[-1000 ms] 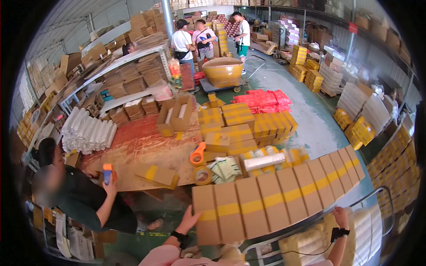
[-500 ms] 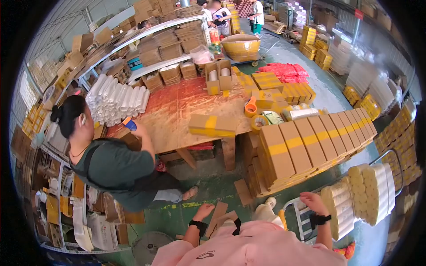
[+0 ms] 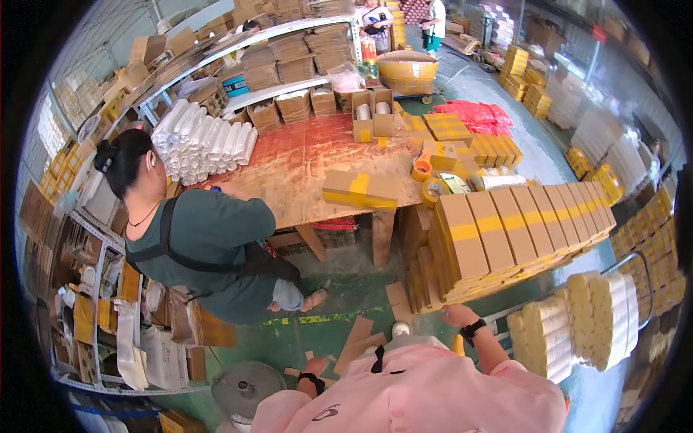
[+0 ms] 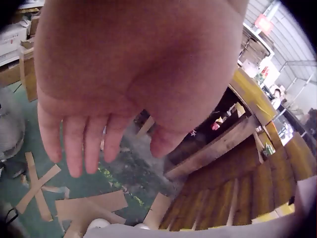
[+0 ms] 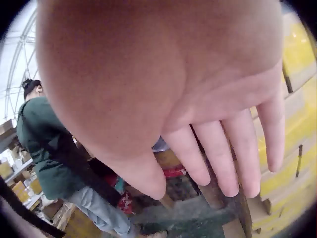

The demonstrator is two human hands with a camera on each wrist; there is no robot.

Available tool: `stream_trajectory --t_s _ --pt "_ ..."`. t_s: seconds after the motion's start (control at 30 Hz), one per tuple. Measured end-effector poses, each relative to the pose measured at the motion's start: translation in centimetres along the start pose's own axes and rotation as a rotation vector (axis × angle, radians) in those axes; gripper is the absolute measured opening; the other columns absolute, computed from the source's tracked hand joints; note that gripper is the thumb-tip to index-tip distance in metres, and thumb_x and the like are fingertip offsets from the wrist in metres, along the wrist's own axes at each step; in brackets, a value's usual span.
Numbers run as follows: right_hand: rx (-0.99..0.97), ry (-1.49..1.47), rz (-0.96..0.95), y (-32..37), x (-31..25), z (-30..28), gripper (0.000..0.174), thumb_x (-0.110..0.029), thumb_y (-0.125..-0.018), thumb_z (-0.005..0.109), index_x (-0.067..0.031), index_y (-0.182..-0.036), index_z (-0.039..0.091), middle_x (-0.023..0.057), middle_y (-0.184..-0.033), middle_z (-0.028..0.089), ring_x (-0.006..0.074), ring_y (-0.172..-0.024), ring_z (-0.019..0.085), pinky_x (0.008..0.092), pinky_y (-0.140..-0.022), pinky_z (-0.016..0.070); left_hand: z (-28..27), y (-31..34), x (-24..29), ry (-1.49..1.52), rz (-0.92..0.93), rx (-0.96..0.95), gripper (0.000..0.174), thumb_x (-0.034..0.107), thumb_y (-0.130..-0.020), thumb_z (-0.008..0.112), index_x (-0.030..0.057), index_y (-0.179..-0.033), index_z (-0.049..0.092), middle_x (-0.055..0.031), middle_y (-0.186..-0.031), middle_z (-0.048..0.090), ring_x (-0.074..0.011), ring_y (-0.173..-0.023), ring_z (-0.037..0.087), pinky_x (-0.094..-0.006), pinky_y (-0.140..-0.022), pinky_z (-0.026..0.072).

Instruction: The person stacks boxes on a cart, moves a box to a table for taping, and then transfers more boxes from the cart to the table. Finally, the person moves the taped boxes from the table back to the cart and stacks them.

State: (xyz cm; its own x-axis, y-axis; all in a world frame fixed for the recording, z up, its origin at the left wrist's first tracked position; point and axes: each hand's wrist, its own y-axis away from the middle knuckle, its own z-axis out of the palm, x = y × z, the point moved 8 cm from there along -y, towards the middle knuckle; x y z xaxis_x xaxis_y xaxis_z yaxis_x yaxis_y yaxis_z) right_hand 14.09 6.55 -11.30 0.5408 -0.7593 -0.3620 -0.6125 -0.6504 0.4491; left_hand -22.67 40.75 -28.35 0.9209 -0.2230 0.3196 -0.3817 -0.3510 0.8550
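My left hand [image 3: 315, 366] hangs low beside my body, over the floor. In the left wrist view its palm and straight fingers [image 4: 74, 144] show, with nothing in them. My right hand [image 3: 460, 315] is in front of me, close to the lower edge of the stacked carton row [image 3: 473, 257]. The right wrist view shows this hand with fingers [image 5: 242, 153] extended and spread, holding nothing; taped cartons [image 5: 292, 134] rise beside it. Each carton in the row is brown with a yellow tape band.
A person in a dark green shirt [image 3: 206, 242] stands at the wooden table [image 3: 303, 166], left of me. One taped carton [image 3: 359, 189] lies there, near tape rolls [image 3: 433, 190]. Cardboard scraps [image 3: 355, 338] litter the floor. A cart with wrapped rolls [image 3: 541, 335] stands right.
Both hands have come away from the carton row, where the left touched its end. My view has turned down and left. The other person's raised hand, with a blue-and-orange tool, has lowered to the table.
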Motion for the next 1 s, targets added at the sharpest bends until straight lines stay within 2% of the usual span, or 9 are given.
stream_trajectory --t_s 0.03,0.13,0.23,0.27,0.4,0.5,0.6,0.87,1.0 --pt "-0.022 -0.015 0.015 -1.2 1.7 1.7 0.041 -0.033 -0.075 0.054 -0.0034 -0.104 0.055 0.0190 -0.096 0.060 0.0343 -0.091 0.056 0.0413 -0.079 0.0448 -0.2 2.1 1.1 0.092 -0.164 -0.043 0.034 0.025 -0.087 0.041 0.0027 -0.111 0.050 -0.0151 -0.099 0.056 -0.0258 -0.083 0.056 -0.0393 -0.073 0.0464" --pt "-0.102 -0.036 0.071 -3.2 6.7 6.2 0.043 -0.037 -0.073 0.055 -0.0046 -0.103 0.057 0.0202 -0.098 0.059 0.0348 -0.093 0.056 0.0415 -0.079 0.0448 3.2 -6.1 0.7 -0.676 0.683 0.295 0.025 0.025 -0.081 0.043 0.0086 -0.088 0.061 -0.0181 -0.081 0.060 -0.0332 -0.075 0.057 -0.0423 -0.068 0.0443" --pt "-0.256 -0.003 0.090 -4.6 12.7 11.8 0.038 -0.037 -0.070 0.058 -0.0050 -0.089 0.062 0.0191 -0.090 0.061 0.0350 -0.089 0.057 0.0403 -0.076 0.0456 1.8 -4.3 1.9 -0.069 0.322 0.136 0.029 0.029 -0.081 0.043 0.0078 -0.087 0.061 -0.0171 -0.081 0.061 -0.0336 -0.076 0.056 -0.0427 -0.070 0.0439" --pt "-0.296 0.010 0.112 -4.2 13.7 12.6 0.037 -0.038 -0.070 0.057 -0.0063 -0.087 0.063 0.0186 -0.087 0.062 0.0355 -0.087 0.057 0.0409 -0.074 0.0459 1.4 -3.1 3.4 -0.081 0.440 0.235 0.035 0.033 -0.081 0.041 0.0055 -0.085 0.062 -0.0177 -0.083 0.061 -0.0345 -0.081 0.056 -0.0438 -0.073 0.0420" --pt "-0.485 0.140 0.074 -8.1 25.5 26.7 0.031 -0.036 -0.073 0.050 -0.0097 -0.081 0.064 0.0162 -0.083 0.062 0.0344 -0.082 0.058 0.0427 -0.071 0.0466 2.6 -4.5 4.5 0.001 0.172 0.146 0.043 0.039 -0.080 0.041 0.0021 -0.085 0.062 -0.0193 -0.088 0.060 -0.0384 -0.086 0.053 -0.0461 -0.077 0.0397" --pt "-0.367 0.019 0.189 -5.8 19.4 17.7 0.038 -0.034 -0.073 0.051 -0.0008 -0.084 0.064 0.0229 -0.090 0.060 0.0350 -0.090 0.057 0.0412 -0.078 0.0450 2.0 -3.2 6.7 0.226 0.259 0.276 0.045 0.041 -0.080 0.042 0.0021 -0.087 0.062 -0.0215 -0.091 0.059 -0.0391 -0.090 0.052 -0.0460 -0.079 0.0394" --pt "-0.394 0.188 -0.108 -8.2 17.8 18.2 0.037 -0.033 -0.072 0.050 -0.0012 -0.083 0.064 0.0232 -0.091 0.059 0.0350 -0.090 0.056 0.0410 -0.078 0.0449 3.2 -5.3 6.3 0.153 0.267 0.286 0.053 0.047 -0.077 0.046 -0.0014 -0.090 0.061 -0.0241 -0.097 0.058 -0.0379 -0.096 0.052 -0.0437 -0.082 0.0398" --pt "-0.186 -0.083 0.104 -10.7 10.6 10.6 0.035 -0.031 -0.071 0.049 -0.0002 -0.079 0.063 0.0239 -0.091 0.059 0.0367 -0.089 0.056 0.0415 -0.078 0.0448 1.3 -2.7 7.9 0.009 -0.055 0.009 0.058 0.049 -0.078 0.045 -0.0031 -0.099 0.057 -0.0215 -0.104 0.057 -0.0321 -0.096 0.055 -0.0399 -0.081 0.0416" --pt "-0.083 -0.158 0.108 -11.5 11.1 10.8 0.036 -0.035 -0.066 0.056 0.0013 -0.070 0.061 0.0235 -0.075 0.059 0.0365 -0.075 0.059 0.0424 -0.065 0.0459 -0.8 -1.5 9.8 0.135 0.096 0.108 0.055 0.046 -0.079 0.045 -0.0029 -0.101 0.057 -0.0196 -0.104 0.058 -0.0305 -0.098 0.055 -0.0396 -0.081 0.0420"
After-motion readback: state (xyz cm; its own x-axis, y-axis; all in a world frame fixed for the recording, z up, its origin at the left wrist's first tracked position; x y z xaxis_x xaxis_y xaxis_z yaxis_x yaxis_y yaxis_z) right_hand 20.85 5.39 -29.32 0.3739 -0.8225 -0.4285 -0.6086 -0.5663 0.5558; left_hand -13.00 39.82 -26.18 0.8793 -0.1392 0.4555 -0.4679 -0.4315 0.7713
